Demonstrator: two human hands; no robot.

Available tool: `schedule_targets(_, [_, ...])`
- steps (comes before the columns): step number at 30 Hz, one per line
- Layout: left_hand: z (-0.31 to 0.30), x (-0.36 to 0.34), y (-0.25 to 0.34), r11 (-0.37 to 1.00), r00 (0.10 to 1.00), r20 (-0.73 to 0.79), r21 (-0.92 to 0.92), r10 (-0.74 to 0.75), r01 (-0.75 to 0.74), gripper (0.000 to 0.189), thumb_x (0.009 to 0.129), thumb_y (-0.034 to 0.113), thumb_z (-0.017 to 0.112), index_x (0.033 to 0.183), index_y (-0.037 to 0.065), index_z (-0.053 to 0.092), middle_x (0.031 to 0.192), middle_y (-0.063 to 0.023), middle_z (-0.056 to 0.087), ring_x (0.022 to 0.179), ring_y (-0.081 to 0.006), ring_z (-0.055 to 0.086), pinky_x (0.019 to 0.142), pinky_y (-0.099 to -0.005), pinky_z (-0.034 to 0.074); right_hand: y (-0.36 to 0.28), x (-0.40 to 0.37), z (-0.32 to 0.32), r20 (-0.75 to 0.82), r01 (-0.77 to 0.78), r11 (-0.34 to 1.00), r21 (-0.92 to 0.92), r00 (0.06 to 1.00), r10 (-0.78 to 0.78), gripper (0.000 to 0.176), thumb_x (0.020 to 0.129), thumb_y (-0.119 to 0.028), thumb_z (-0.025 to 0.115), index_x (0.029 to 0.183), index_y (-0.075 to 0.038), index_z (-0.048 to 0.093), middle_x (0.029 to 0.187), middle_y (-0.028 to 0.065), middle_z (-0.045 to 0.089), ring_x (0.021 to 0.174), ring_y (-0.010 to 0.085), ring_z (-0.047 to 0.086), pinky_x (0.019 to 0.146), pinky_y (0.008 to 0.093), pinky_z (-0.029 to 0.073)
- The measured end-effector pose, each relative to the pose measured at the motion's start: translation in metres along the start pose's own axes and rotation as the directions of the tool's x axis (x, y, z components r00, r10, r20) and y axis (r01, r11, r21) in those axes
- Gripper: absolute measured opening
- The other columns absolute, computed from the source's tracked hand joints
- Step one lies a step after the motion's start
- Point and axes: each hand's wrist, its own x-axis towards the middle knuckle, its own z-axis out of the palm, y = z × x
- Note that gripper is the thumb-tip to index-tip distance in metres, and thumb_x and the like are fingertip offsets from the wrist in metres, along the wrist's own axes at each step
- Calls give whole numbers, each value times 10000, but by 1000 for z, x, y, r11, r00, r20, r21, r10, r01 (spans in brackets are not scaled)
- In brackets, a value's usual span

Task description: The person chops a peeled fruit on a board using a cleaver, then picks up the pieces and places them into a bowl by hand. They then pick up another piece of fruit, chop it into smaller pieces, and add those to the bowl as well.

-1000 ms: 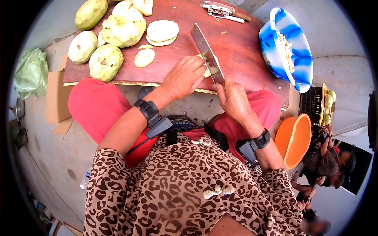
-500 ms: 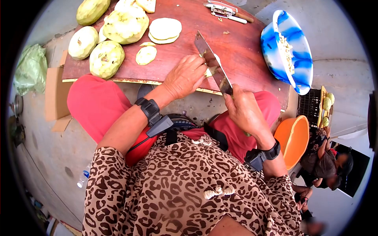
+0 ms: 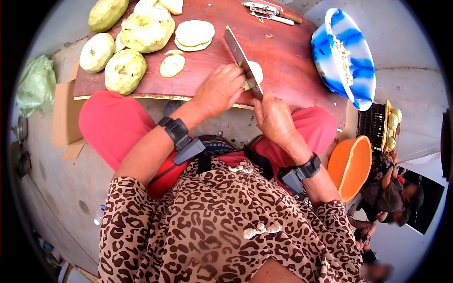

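My right hand (image 3: pixel 276 115) is closed round the handle of a broad kitchen knife (image 3: pixel 241 57), its blade upright over the red wooden table (image 3: pixel 207 70) near the front edge. Beside the blade, my left hand (image 3: pixel 221 89) has its fingers curled down on a pale vegetable piece (image 3: pixel 246 86), mostly hidden by the fingers and the knife. A white slice (image 3: pixel 256 71) lies just right of the blade. To the left are stacked round slices (image 3: pixel 194 33), a smaller slice (image 3: pixel 172 65) and several peeled pale-green round vegetables (image 3: pixel 125 71).
A blue-and-white basin (image 3: pixel 365 75) with chopped pale bits (image 3: pixel 342 59) stands right of the table. Peelers (image 3: pixel 269 10) lie at the far edge. An orange basin (image 3: pixel 349 167), a black crate (image 3: pixel 370 125) and other people (image 3: pixel 391 193) are at right; a cardboard box (image 3: pixel 66 113) is at left.
My right hand and the knife have shifted left, the blade closer to my left fingers. More of the white slice shows right of the blade. My left hand stays nearly in place.
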Motion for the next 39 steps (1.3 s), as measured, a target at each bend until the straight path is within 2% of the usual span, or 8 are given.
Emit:
schedule_targets(3, [0,-2,-3,1000,1000,-4,0,17,-17,343,748,42,662,1081,-3,592,1149,-159,550,1119,-351,528,939,-437,453,10,-1,2,-55,62,995,83,997,-58,202,917,-133,590,880,40,494,693,290,612,657,478,616,579,532,484])
schedule_targets(9, [2,-6,-3,999,996,-84,33,12,-10,325,754,37,653,1070,-7,592,1140,-167,545,1120,-348,534,946,-434,455,-4,-9,-19,-2,2,993,116,1000,-2,207,917,-130,590,875,45,488,675,304,590,664,495,600,574,545,458])
schedule_targets(15, [0,-6,-2,999,998,-51,24,-22,23,290,749,34,651,1032,-13,606,1098,-157,552,1079,-342,544,928,-426,462,-12,-16,-34,135,-63,994,85,990,51,210,917,-127,587,868,46,479,611,298,563,621,500,587,548,553,446])
schedule_targets(24, [0,-6,-1,999,999,-45,24,-22,24,292,746,28,645,1032,-21,610,1082,-148,563,1054,-334,548,901,-420,471,-19,-16,-47,218,-65,997,37,974,55,197,920,-106,559,860,58,467,619,309,572,627,498,600,554,547,467])
schedule_targets(28, [-1,-4,0,999,999,-35,20,-39,40,312,739,27,647,1044,-23,605,1079,-151,566,1051,-334,549,895,-419,475,-15,-5,-24,142,-45,999,9,989,43,195,912,-103,571,855,58,477,634,307,582,641,492,607,569,542,476])
schedule_targets(31, [0,-3,-1,1000,998,-58,16,-17,18,227,755,63,624,969,1,584,1008,-134,542,1029,-328,535,903,-421,465,-10,0,-2,36,-37,999,18,999,36,208,902,-104,603,838,54,483,646,315,571,642,499,594,567,538,470])
schedule_targets(34, [-1,-5,0,1000,999,-47,20,-18,19,304,738,27,644,1035,-21,600,1083,-157,561,1052,-343,544,889,-419,480,-8,-3,3,-27,-14,998,56,1000,16,201,905,-110,602,848,41,484,682,314,582,668,496,595,582,540,463])
schedule_targets(39, [-1,-6,3,1000,994,-107,2,-25,25,275,746,28,647,1011,-21,594,1074,-162,544,1040,-351,533,885,-421,475,1,-6,-2,-5,14,997,71,1000,-14,204,921,-140,579,873,32,481,688,303,604,674,480,617,598,539,482])
